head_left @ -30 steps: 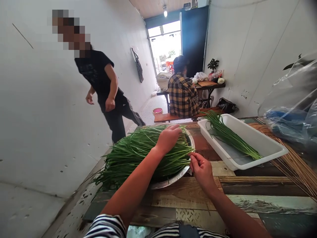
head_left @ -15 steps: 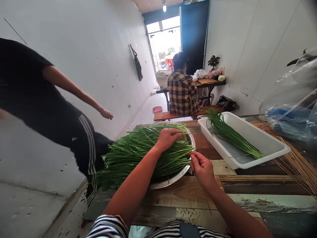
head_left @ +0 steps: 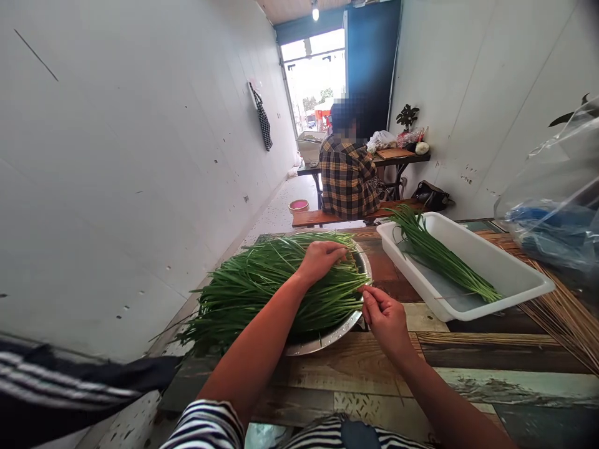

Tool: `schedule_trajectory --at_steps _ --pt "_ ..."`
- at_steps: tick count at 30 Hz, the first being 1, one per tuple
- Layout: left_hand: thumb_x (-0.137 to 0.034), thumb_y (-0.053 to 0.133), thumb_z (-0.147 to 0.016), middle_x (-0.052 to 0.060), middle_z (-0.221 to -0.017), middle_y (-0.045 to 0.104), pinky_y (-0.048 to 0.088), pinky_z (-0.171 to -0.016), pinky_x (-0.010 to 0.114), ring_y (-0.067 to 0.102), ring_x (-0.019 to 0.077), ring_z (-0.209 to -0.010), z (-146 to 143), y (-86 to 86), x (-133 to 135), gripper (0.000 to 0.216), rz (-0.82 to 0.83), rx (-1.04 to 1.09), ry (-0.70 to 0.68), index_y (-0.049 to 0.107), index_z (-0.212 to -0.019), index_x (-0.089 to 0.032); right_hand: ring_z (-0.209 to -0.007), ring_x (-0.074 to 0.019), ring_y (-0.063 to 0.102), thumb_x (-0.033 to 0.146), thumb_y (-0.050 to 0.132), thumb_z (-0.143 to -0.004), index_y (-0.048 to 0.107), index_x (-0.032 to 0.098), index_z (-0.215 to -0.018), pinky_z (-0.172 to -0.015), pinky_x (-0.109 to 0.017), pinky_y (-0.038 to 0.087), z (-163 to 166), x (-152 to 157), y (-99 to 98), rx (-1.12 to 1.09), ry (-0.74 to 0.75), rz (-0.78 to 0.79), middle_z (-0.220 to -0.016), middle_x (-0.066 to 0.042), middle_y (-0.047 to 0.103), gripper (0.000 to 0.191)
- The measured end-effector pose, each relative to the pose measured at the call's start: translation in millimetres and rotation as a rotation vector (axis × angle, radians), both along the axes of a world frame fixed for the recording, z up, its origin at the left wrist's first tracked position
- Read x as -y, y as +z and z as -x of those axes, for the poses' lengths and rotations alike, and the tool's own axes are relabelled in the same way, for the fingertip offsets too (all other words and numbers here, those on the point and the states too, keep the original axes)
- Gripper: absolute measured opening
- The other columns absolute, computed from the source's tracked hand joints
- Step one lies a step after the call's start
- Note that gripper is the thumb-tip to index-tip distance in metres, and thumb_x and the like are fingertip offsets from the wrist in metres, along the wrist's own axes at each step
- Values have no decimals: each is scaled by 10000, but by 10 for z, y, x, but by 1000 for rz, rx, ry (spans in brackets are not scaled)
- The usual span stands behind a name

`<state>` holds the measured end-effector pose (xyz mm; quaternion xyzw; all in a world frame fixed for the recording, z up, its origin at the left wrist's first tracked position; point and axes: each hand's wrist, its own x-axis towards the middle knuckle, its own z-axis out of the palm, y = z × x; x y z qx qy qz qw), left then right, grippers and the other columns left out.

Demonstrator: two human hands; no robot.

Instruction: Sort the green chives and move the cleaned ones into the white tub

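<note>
A broad heap of long garlic chives (head_left: 262,284) fills a round metal basin (head_left: 337,337), the leaves hanging over its left side and the pale stem ends facing right. My left hand (head_left: 321,259) lies over the chives with thumb and forefinger pinched together. A thin brownish strand shows by those fingertips; what they grip is too small to make out. At the basin's right rim, my right hand (head_left: 386,315) is closed in a pinch at the stem ends. To its right, a white plastic tray (head_left: 510,274) holds a smaller bundle of chives (head_left: 444,262) with a thin stick across its stem end.
Long thin brown sticks (head_left: 561,312) lie right of the tray, below a clear plastic bag (head_left: 552,199). Everything stands on a patchwork wooden table (head_left: 365,368). Ahead, a person in a plaid shirt (head_left: 349,178) sits on a bench. A striped dark trouser leg (head_left: 60,386) shows lower left.
The person in black at the left has moved down and left, mostly out of view. My two hands keep nearly the same pinched positions; the view has shifted slightly.
</note>
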<state>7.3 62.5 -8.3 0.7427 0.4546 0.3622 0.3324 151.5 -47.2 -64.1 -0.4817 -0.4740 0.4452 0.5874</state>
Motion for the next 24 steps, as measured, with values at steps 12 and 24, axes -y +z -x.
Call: schedule_trajectory --at_steps 12,24 --pt "-359 523 -789 5 -694 675 434 -579 214 546 99 -572 -5 -13 -8 276 -11 1 3 704 -814 -152 -399 -84 329 467 553 -765 671 94 -907 -384 -210 273 4 6 0 16 -17 0 -420 64 374 416" --pt "-343 542 -767 11 -689 676 441 -572 215 538 98 -561 -14 -31 -26 267 35 45 -6 705 -840 -144 -399 -86 337 462 547 -771 655 80 -920 -395 -214 276 -6 -6 -36 10 -4 16 -424 67 379 425"
